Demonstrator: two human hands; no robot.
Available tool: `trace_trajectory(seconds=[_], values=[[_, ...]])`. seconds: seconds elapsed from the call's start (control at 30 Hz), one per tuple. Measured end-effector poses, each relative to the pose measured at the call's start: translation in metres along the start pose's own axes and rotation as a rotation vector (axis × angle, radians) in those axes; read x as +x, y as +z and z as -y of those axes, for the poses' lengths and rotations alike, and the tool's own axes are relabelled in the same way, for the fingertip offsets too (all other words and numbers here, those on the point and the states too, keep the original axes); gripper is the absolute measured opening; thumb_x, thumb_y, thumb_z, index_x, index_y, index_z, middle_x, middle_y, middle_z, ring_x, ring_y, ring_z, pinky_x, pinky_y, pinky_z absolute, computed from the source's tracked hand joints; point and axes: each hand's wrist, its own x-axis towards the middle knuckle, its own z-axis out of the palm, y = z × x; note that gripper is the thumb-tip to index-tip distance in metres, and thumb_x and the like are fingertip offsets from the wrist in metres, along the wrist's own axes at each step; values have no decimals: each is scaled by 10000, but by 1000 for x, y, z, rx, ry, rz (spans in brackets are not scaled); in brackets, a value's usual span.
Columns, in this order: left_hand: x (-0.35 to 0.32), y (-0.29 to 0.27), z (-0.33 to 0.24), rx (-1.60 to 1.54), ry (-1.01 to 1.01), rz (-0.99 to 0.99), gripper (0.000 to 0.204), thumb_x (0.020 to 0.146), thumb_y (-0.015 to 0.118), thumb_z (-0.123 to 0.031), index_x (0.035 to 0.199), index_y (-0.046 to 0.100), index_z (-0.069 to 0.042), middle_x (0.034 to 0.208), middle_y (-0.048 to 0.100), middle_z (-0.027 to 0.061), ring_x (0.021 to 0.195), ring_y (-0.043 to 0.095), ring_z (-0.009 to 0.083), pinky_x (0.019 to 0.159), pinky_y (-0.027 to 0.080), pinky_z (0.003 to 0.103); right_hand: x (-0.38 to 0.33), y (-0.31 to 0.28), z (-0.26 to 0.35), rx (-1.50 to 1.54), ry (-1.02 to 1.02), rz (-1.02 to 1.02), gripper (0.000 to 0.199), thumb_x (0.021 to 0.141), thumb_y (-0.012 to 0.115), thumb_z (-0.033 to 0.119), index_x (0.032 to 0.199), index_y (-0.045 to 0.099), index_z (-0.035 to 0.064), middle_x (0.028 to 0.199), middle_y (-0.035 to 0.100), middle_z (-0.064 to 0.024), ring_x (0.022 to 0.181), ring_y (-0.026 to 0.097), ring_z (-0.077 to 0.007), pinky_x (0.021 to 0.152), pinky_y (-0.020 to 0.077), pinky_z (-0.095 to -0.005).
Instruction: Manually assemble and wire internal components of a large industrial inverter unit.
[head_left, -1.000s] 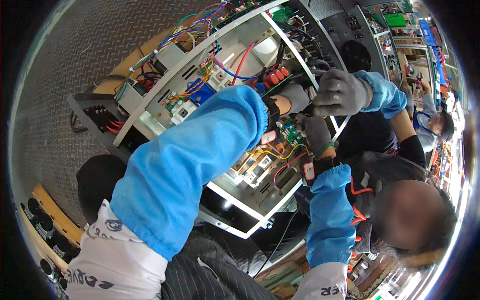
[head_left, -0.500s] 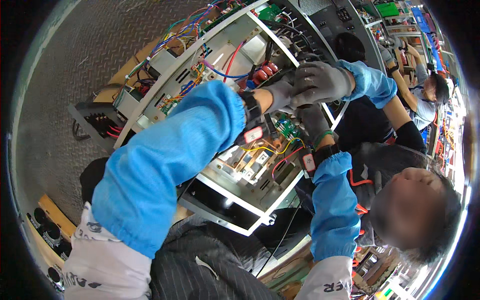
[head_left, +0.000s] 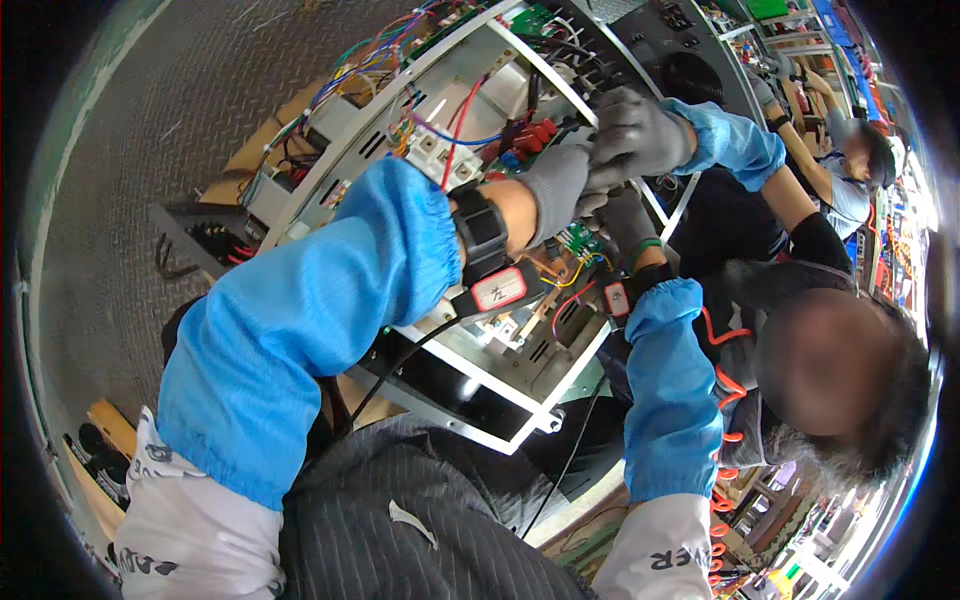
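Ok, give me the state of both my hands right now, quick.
Left hand: can't tell open or closed; the co-worker's hand partly hides it.
Right hand: can't tell either; its grip doesn't show clearly.

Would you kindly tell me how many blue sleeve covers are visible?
3: the wearer's left sleeve cover, right sleeve cover, and the co-worker's sleeve cover at upper right; others may be hidden.
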Motion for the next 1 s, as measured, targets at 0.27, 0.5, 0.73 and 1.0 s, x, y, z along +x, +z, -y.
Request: trace_trajectory(seconds=[0.27, 0.5, 0.73, 1.0], values=[[9, 4, 26, -602, -459, -77, 401, 1036, 354, -159, 1336, 476, 79, 1308, 549, 335, 1214, 568, 492, 1072, 465, 569, 14, -29, -27, -1268, -376, 115, 163, 842, 658, 131, 942, 750, 41, 890, 726, -157, 816, 718, -304, 687, 559, -410], [-16, 19, 30, 447, -240, -373, 186, 931, 566, -142, 1060, 605, -14, 959, 668, 253, 884, 675, 359, 783, 519, 467, 0, -15, -5, -492, -6, 53, 201, 865, 620, 139, 970, 694, -15, 808, 687, -102, 720, 659, -188, 649, 504, -326], [5, 15, 10, 651, -216, -448, 162, 841, 711, -155, 815, 706, 5, 759, 682, 211, 729, 677, 340, 708, 507, 436, 1, -8, 18, -579, 19, 46, 140, 812, 629, 84, 886, 740, 42, 839, 676, -131, 800, 681, -266, 701, 527, -367], [44, -26, 79, 1648, -150, 99, 161, 824, 678, -163, 901, 785, -71, 877, 739, 177, 820, 721, 356, 724, 547, 448, 14, -12, -9, -565, -203, 53, 137, 757, 662, 91, 843, 770, 89, 803, 670, -152, 765, 684, -324, 666, 531, -401]])
